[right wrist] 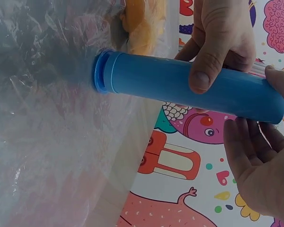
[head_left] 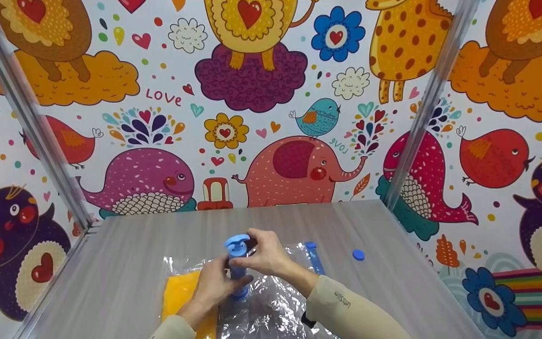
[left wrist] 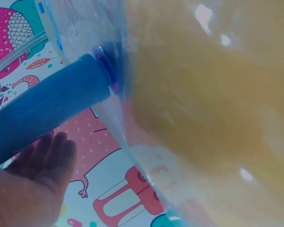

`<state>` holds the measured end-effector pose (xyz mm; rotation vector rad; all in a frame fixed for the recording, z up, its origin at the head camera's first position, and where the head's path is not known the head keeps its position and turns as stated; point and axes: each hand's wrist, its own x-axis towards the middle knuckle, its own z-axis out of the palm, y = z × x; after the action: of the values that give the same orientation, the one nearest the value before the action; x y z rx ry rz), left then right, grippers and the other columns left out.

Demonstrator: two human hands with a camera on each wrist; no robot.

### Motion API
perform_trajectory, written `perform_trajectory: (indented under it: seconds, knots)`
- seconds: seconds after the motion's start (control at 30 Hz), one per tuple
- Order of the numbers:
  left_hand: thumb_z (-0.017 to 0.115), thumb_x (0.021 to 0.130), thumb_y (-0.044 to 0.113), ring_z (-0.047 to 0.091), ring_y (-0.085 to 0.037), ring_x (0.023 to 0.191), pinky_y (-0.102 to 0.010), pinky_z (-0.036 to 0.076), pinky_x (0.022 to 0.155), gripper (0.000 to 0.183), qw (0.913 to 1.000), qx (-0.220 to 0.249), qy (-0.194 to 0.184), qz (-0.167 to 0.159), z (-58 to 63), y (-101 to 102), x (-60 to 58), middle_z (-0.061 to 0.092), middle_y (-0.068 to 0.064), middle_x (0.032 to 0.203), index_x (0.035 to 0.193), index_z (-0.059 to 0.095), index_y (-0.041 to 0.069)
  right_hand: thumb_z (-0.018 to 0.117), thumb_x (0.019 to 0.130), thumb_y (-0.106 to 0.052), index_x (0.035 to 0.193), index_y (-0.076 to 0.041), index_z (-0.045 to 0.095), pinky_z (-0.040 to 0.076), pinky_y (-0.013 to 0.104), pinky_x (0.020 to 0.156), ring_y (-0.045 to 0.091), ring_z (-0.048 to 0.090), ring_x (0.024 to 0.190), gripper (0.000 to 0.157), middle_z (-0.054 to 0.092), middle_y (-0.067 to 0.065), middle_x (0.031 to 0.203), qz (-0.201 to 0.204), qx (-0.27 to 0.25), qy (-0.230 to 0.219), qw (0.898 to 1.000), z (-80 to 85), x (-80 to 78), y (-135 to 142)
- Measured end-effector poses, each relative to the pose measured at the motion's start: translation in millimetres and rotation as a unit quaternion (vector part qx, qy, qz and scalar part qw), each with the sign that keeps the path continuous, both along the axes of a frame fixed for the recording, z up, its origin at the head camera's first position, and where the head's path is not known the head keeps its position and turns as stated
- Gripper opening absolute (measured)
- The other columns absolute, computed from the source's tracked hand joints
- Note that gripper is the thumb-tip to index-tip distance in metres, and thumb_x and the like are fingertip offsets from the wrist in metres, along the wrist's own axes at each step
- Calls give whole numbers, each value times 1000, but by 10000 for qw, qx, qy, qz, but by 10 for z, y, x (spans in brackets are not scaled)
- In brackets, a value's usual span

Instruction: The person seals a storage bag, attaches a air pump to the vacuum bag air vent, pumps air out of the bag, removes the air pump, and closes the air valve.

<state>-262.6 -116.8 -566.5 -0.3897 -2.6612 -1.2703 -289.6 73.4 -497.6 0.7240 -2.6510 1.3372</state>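
Note:
In the head view a blue hand pump (head_left: 238,272) stands upright on a clear plastic storage bag (head_left: 275,306). My left hand (head_left: 211,285) grips its barrel from the left, thumb laid across the near side. At the top end, my right hand (head_left: 267,253) holds the pump between thumb and fingers. The right wrist view shows the barrel (right wrist: 156,78) with its lower end against a blue round valve ring (right wrist: 100,71) on the bag. Folded yellow material (head_left: 179,294) lies inside the bag, on the left.
A small blue round cap (head_left: 358,254) lies on the grey wood-grain table (head_left: 393,292), right of the bag. A blue strip (head_left: 317,261) runs along the bag's right edge, with a small blue clip (head_left: 310,245) at its end. Walls with animal prints enclose the table.

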Motion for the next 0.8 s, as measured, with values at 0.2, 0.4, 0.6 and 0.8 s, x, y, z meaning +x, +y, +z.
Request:
perform_trajectory:
  seconds: [0.2,0.4,0.6,0.8]
  knots:
    - [99,85,43,83,-32,110,-54,70,97,67,9995,228,-167,120,17,10,19,83,-12,132,140,73,17,103,80,-38,108,-16,72,63,21,82,14,78,94,48,82,3,106,-129,29,56,9999,-16,12,-8]
    - [98,87,34,83,-40,114,-57,70,97,62,9979,496,-402,73,45,29,42,83,-20,132,138,74,8,103,80,-41,115,-15,74,63,21,82,13,78,95,52,83,3,109,-163,107,63,9998,-37,18,5]
    - [96,88,21,83,-42,112,-58,69,98,54,9981,478,-377,117,59,44,32,83,-24,127,133,74,0,102,82,-38,128,-13,76,65,21,83,21,80,103,59,83,5,116,-22,84,-193,9998,-9,32,18]
    - [91,83,12,83,-42,107,-60,69,97,47,9989,425,-190,109,48,50,17,83,-27,122,124,73,-1,101,83,-34,135,-12,76,66,22,86,17,80,102,62,84,7,123,143,-31,-226,9996,63,37,21]
